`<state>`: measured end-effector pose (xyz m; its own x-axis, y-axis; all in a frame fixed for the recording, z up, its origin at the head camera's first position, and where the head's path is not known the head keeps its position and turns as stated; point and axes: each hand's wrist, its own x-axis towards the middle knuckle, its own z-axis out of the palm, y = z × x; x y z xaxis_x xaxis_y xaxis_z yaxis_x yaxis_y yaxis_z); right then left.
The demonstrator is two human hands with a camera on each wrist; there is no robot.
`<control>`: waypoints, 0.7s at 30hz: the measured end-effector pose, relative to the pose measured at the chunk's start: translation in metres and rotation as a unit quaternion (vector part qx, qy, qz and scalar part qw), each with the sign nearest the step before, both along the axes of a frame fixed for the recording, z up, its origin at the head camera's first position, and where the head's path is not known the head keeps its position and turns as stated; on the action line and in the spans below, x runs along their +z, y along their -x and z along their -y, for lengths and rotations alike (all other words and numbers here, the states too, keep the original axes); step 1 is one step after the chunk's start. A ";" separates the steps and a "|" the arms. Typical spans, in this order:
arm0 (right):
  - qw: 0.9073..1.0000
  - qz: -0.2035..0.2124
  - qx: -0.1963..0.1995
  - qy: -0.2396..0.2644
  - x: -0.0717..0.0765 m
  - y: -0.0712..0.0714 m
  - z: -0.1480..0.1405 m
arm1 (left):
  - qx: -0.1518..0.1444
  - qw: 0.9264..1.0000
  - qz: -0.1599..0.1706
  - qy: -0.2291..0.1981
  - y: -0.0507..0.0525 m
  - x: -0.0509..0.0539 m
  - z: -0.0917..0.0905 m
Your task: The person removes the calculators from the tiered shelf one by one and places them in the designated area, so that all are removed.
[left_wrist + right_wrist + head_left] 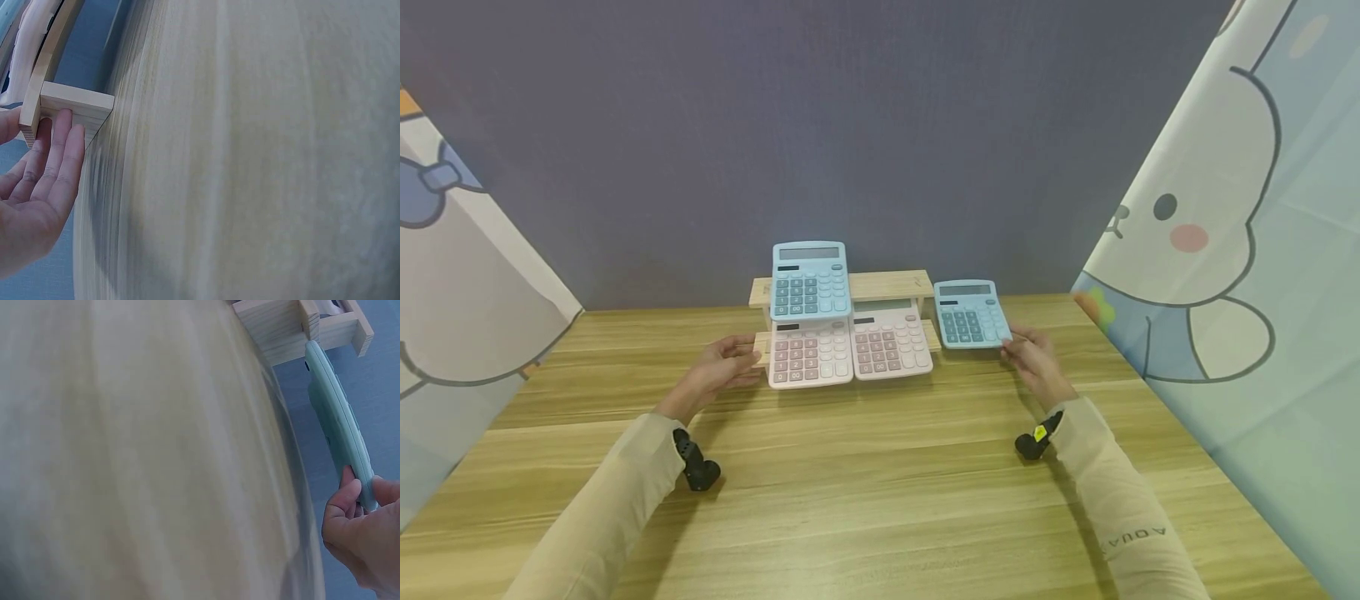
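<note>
A two-tier wooden rack (891,285) stands near the back of the table. On its upper tier leans a blue calculator (810,282); two pink calculators, one on the left (811,354) and one on the right (891,340), lean on the lower tier. My left hand (724,367) holds the rack's left end, thumb on one side of the lower slat and fingers on the other. Between thumb and fingers, my right hand (1032,357) pinches the lower right corner of a second blue calculator (342,422), held up tilted, just right of the rack.
A dark grey wall (880,142) rises directly behind the rack. Cartoon-printed cloth hangs at the left (467,275) and right (1225,250). The wood-grain table (865,500) spreads in front, with a camera strapped on each wrist.
</note>
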<state>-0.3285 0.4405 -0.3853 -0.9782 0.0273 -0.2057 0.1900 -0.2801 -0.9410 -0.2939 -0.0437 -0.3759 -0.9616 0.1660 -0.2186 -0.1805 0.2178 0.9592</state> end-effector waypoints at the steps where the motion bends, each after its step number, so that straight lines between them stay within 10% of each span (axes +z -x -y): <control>1: 1.000 0.003 -0.002 -0.001 -0.001 0.000 0.000 | 0.000 1.000 0.000 -0.001 0.000 0.000 0.000; 21: 0.999 0.038 -0.007 -0.024 -0.008 0.004 0.001 | 0.008 1.000 0.010 -0.002 0.001 0.000 0.000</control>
<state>-0.3322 0.4395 -0.3937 -0.9592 0.0526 -0.2778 0.2580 -0.2389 -0.9361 -0.2949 -0.0435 -0.3761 -0.9594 0.1518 -0.2378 -0.2036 0.2111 0.9560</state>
